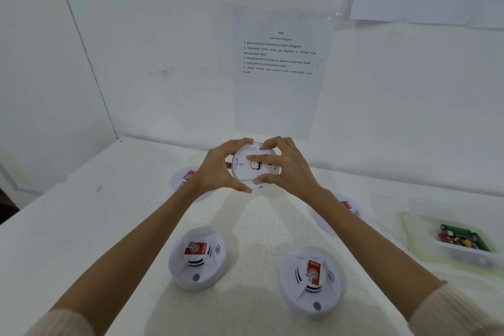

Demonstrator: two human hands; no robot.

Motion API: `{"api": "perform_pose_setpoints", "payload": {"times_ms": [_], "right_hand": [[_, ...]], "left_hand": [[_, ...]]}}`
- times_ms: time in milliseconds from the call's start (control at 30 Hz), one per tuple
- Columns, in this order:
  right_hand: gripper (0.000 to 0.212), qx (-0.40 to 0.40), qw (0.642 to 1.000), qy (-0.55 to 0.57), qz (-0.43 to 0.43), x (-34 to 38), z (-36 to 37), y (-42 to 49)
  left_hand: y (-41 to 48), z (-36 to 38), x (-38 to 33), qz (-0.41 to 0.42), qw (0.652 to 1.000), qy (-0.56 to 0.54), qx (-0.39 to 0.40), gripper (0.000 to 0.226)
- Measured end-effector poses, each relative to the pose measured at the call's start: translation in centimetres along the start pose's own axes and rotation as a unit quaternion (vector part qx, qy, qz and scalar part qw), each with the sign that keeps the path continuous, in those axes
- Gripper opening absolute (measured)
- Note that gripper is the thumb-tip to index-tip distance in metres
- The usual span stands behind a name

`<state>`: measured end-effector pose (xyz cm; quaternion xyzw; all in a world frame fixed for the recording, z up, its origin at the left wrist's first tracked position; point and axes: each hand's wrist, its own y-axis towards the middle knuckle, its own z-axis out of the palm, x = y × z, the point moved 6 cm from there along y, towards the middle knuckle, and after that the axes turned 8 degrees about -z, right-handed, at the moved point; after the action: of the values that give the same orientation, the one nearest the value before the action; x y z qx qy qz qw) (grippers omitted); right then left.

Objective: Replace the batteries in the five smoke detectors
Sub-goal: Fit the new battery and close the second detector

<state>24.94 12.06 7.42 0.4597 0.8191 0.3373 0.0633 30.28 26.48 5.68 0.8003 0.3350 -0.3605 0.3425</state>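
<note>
Both hands (215, 169) (289, 169) curled around detector (242, 162)

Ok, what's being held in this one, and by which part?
One smoke detector, back side toward the camera. The left hand grips its left rim; the right hand grips its right rim, with fingers across the back.

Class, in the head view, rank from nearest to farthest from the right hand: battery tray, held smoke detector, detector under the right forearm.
1. held smoke detector, gripped in the right hand.
2. detector under the right forearm, on the table.
3. battery tray, far right.
</note>
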Motion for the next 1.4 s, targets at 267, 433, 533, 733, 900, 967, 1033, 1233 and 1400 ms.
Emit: {"api": "perform_pose_setpoints", "payload": {"times_ms": [267, 433, 533, 733, 900, 967, 1033, 1233, 1400], "right_hand": [[0.065, -0.052, 0.996, 0.064, 0.019, -1.4, -0.8, -0.7], [0.065, -0.062, 0.979, 0.177, 0.082, -2.3, -0.4, -1.4], [0.065, -0.085, 0.979, 0.170, 0.072, -2.2, -0.5, -1.5], [0.067, -0.132, 0.978, 0.153, 0.055, -2.2, -0.1, -2.6], [0.068, -0.161, 0.979, 0.114, 0.052, -1.9, 0.1, -3.5], [0.069, -0.149, 0.985, 0.060, 0.056, -1.8, 0.1, -3.7], [0.068, -0.130, 0.990, -0.023, 0.043, -1.6, -0.2, -3.3], [0.066, -0.070, 0.997, -0.003, -0.029, -1.5, -0.7, -2.0], [0.067, -0.054, 0.985, 0.157, 0.037, -2.2, -1.0, -2.2]], "left_hand": [[0.2, -0.3, -0.6, 0.003, 1.000, -0.026, -0.015, 0.096], [0.2, -0.1, -0.7, 0.009, 0.999, -0.025, -0.023, 0.095], [0.0, 0.1, -0.5, 0.002, 0.999, -0.029, -0.027, 0.094], [0.0, 0.8, -0.4, -0.001, 1.000, -0.021, -0.017, 0.095], [0.1, 1.2, -0.5, -0.005, 1.000, -0.016, -0.001, 0.095], [0.1, 1.3, -0.6, -0.007, 1.000, -0.012, 0.005, 0.092], [0.1, 1.3, -0.7, -0.009, 1.000, -0.007, 0.007, 0.091], [0.3, 1.0, -1.3, 0.002, 1.000, -0.009, 0.004, 0.093], [0.3, 1.0, -1.7, 0.005, 1.000, -0.018, 0.008, 0.095]]}}
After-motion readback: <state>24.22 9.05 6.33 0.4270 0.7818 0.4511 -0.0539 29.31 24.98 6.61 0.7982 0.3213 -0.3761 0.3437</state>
